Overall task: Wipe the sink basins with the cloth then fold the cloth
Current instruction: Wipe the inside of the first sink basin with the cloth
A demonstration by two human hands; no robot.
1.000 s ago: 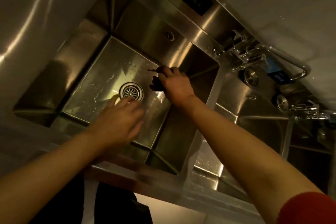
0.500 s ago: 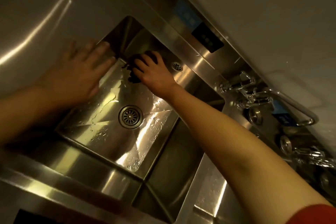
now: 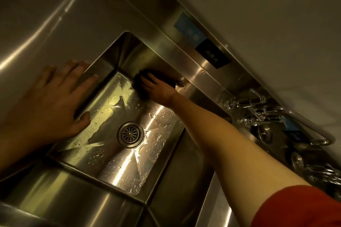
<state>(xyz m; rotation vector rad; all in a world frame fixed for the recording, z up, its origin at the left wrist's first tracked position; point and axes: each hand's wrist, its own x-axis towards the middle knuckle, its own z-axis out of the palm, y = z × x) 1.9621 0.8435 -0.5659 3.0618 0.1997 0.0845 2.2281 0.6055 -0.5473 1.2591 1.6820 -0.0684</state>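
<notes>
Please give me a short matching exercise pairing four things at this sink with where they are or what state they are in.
Things:
1. cloth
2. left hand
3. drain
4. basin floor

Places or states:
A. flat on the basin's left edge
B. centre of the basin floor
C. under the right hand, at the far wall
D. beaded with water

Pairs: 1-C, 2-A, 3-B, 4-D

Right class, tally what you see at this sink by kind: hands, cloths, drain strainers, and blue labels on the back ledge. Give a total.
Hands: 2, the left hand and the right hand
Cloths: 1, the dark cloth
Drain strainers: 1, the drain strainer
Blue labels: 2, blue label and second blue label
Total: 6
</notes>
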